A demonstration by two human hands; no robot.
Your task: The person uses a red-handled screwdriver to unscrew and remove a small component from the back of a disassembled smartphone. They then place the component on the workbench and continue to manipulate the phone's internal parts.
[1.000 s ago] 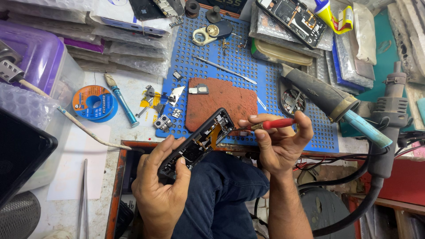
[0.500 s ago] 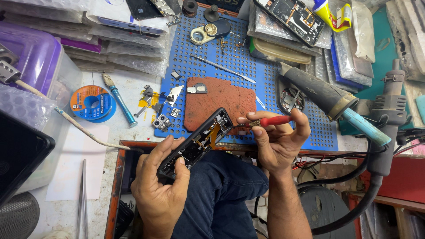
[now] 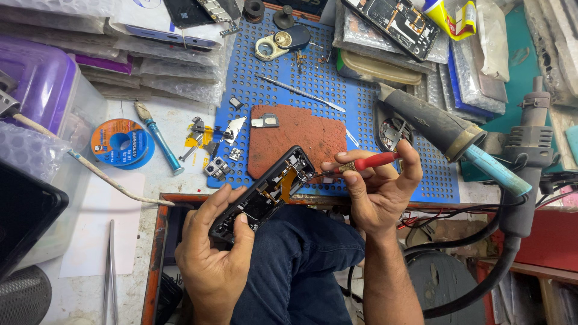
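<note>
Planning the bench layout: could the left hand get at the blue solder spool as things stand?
Probably not right away: the left hand is gripping the opened phone. The blue solder spool lies uncovered on its side of the bench.

A black opened phone with orange inner parts (image 3: 265, 194) meets a red-handled screwdriver (image 3: 365, 163). Behind lie a rust-red rectangular pad (image 3: 301, 135), a blue perforated mat (image 3: 313, 78) and a blue solder spool (image 3: 122, 144).
</note>
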